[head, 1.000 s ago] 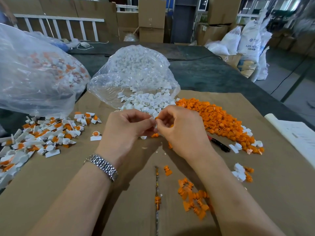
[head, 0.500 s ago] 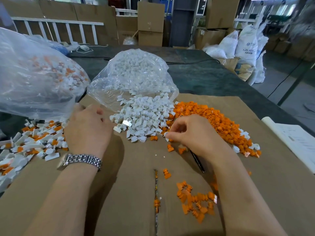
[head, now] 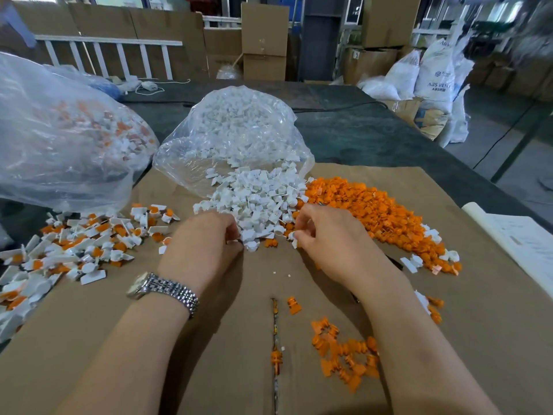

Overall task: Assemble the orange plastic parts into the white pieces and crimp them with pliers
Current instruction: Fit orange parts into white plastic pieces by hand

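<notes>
A heap of white pieces (head: 257, 199) spills from a clear bag (head: 236, 136) onto the cardboard sheet (head: 209, 339). To its right lies a heap of orange parts (head: 374, 211). My left hand (head: 206, 244), with a metal watch on the wrist, has its fingers curled round a white piece at the near edge of the white heap. My right hand (head: 326, 238) sits where the two heaps meet, with thumb and fingers curled together; what they hold is hidden. The black handles of the pliers (head: 395, 262) show from under my right wrist.
Assembled white-and-orange pieces (head: 74, 250) are scattered at the left, below a second clear bag (head: 59, 136). A few loose orange parts (head: 344, 357) lie near my right forearm. White paper sheets (head: 520, 244) lie at the right edge. Boxes and sacks stand beyond the table.
My left hand has come back from the assembled pieces at the left to the white heap. My right hand has shifted slightly left, towards the border of the two heaps.
</notes>
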`<state>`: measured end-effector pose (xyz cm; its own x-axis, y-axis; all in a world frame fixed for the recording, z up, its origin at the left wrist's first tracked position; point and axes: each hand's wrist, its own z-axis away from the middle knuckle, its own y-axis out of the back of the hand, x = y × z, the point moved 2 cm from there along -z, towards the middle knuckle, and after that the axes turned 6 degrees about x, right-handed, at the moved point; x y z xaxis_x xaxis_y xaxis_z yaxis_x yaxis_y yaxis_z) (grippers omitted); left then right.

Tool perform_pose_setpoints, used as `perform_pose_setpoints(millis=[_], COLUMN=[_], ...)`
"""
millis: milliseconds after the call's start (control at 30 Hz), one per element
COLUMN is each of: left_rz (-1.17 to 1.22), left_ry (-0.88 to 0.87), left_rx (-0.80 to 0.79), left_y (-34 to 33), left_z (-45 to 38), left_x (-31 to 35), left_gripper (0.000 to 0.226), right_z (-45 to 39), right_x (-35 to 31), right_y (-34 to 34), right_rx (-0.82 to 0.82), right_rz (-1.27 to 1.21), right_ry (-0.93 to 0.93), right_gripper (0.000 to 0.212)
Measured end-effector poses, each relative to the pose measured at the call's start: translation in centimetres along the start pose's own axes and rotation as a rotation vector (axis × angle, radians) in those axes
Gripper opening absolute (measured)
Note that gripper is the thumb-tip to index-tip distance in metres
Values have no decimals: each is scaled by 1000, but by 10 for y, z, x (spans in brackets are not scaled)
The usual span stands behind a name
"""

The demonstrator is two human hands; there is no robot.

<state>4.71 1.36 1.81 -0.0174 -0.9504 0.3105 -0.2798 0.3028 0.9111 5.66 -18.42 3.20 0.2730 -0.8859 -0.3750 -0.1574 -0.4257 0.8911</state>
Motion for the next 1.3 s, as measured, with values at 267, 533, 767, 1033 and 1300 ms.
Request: perform_pose_setpoints(millis=[267, 533, 767, 1033, 1300], left_rz=[805, 1500, 1700, 1735, 1688], left_ry=[248, 380, 376, 382, 350], left_rx=[76, -169, -310, -355, -264], left_y=[14, 7, 6, 4, 4], left_z=[2, 2, 2, 5, 7], left_x=[-5, 7, 11, 20, 26], left_gripper=[5, 38, 24, 21, 17], right_z=[-3, -1, 1, 3, 4], right_x=[-2, -3, -9, -16, -21], right_y=[7, 15, 21, 23, 14], right_rx=[84, 86, 143, 160, 204], right_rz=[-399, -807, -896, -849, -733], right_ry=[-81, -90, 16, 92, 87], right_gripper=[9, 14, 6, 4, 8])
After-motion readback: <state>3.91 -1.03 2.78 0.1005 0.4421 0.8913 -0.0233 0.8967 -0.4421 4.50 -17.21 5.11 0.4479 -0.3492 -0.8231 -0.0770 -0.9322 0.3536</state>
